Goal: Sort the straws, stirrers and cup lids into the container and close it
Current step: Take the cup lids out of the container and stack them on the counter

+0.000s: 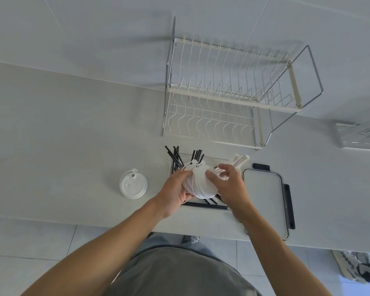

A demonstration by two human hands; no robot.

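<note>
Two hands on one stack of white cup lids [198,184], held on edge above the clear container [203,207]; left hand [175,193] fingers [183,170] curled round the stack's left side, thumb under it; right hand [229,186] thumb pressed on the stack's facing lid, its other fingers [224,167] bent and spread over the far right edge; black straws [176,157] stick up out of the container just beyond the left fingers, more lying flat in it below the stack; white stirrers [240,159] lean out of the container just beyond the right fingers; container lid [263,199] with dark clips lies flat on the surface [73,129] right of the right hand, off the container; single white cup lid [133,184] sits on the surface well left of the left hand; wire dish rack [233,92] stands farther back against the wall.
</note>
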